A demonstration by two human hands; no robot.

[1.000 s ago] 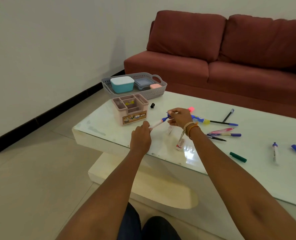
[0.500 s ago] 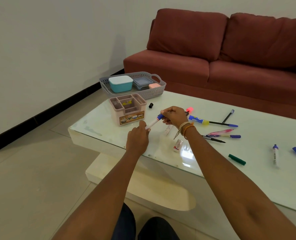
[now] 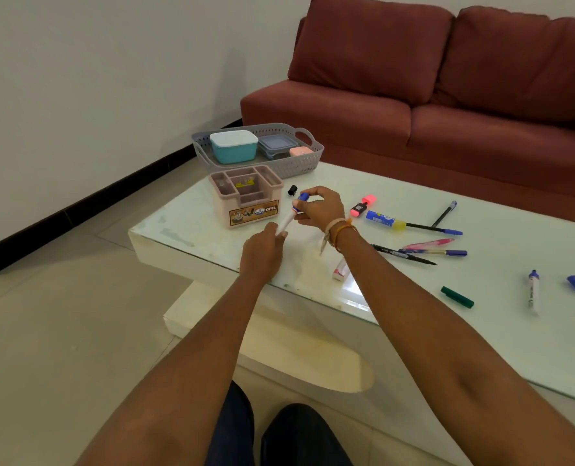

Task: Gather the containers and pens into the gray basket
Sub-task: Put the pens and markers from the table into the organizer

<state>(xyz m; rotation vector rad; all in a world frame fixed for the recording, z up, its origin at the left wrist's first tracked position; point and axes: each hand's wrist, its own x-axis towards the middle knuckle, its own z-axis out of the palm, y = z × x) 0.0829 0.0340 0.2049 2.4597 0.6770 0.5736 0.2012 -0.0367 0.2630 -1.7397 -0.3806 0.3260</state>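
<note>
White marker (image 3: 287, 220) is half hidden: left hand (image 3: 262, 253) grips its lower end, right hand (image 3: 321, 208) pinches its blue cap (image 3: 302, 197).

Organizer (image 3: 247, 196) stands before basket (image 3: 299, 163); pens (image 3: 423, 247) lie right.

Three containers (image 3: 234, 146), one basket (image 3: 308, 163)
</note>
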